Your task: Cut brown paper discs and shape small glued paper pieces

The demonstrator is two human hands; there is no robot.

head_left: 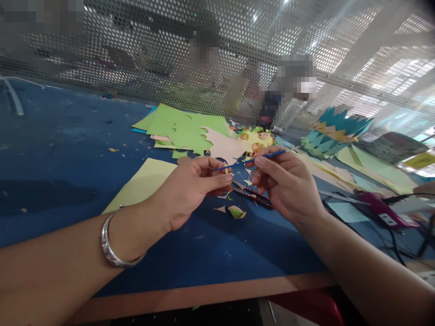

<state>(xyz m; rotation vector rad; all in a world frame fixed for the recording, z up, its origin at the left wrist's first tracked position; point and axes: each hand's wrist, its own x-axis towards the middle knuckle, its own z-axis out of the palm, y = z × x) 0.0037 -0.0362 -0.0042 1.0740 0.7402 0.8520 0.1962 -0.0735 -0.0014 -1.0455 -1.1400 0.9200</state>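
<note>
Crossing right grip (287, 185): slim blue stick (247, 161).

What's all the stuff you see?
Stick: one, blue, in right hand.
Strip: one, pale yellow, in left hand.
Scissors: one, reddish handles, centre.
Curled paper: one, green, centre.
Scraps: many, mixed, scattered.
Flat sheet: one, pale yellow, left.
Stacked sheets: several, mostly green, back.
Cut sheet: one, pale pink, back.
Decorated piece: one, yellow, back.
Zigzag craft: one, teal and yellow, back right.
Pale papers: several, mixed, right.
Device: one, purple, right.
Screen: one, grey, back.
Table: one, blue, underneath.
Bracelet: one, silver, left wrist.
Hands: two, bare, centre.
</note>
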